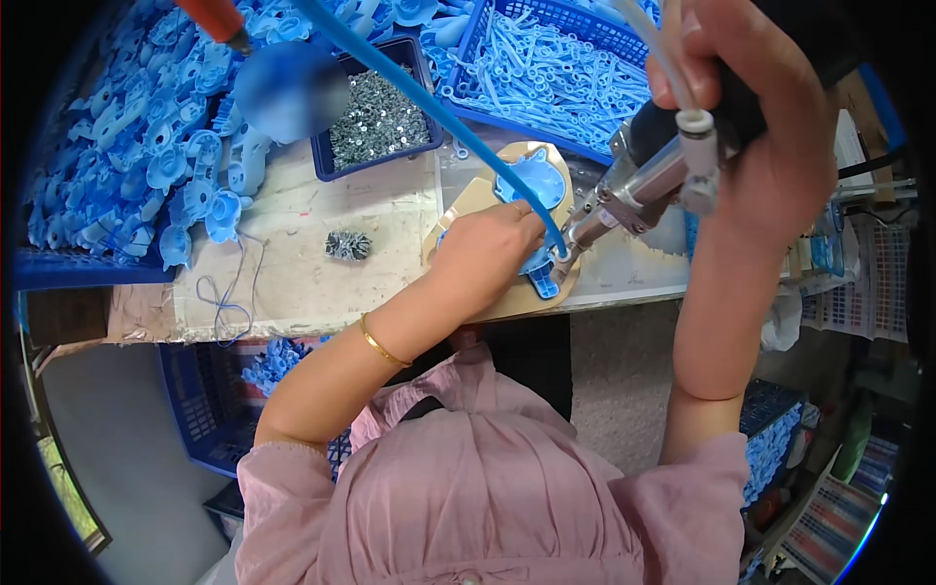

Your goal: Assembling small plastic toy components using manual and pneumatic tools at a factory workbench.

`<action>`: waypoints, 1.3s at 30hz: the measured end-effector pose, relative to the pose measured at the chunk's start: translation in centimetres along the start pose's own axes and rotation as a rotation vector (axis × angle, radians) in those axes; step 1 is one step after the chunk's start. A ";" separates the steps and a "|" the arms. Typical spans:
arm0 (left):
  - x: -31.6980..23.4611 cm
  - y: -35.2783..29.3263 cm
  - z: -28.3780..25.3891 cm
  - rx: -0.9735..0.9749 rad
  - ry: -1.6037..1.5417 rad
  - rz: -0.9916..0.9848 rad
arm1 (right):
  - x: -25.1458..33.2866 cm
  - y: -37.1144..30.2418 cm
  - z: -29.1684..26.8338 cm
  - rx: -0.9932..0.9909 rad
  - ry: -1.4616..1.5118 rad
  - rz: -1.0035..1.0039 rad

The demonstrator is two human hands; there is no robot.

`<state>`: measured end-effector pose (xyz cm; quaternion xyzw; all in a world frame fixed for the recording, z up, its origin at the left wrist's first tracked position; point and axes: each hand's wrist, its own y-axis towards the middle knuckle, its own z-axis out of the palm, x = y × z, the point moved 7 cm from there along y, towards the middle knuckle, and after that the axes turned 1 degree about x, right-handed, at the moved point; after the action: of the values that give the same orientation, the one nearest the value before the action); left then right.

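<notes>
blue plastic part (531, 185) lies pressed under the flat left hand (485, 255); right hand (770, 146), fist closed around the pneumatic screwdriver (639, 185), angles its tip down-left beside those fingers.

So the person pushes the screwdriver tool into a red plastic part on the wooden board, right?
Not quite: the plastic part is blue, not red, as the head view shows. The right hand does hold the screwdriver tool down on it, on the wooden board.
</notes>
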<state>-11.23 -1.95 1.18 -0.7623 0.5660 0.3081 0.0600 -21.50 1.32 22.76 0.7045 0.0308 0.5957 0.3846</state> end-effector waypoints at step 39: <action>0.0 -1.2 -1.6 -0.054 -0.099 0.039 | 1.2 0.4 1.3 -0.009 -0.012 -0.079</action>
<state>-9.53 -2.21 2.14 -0.7362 0.5687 0.3616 0.0614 -20.17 0.95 24.02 0.7047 0.0538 0.5757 0.4111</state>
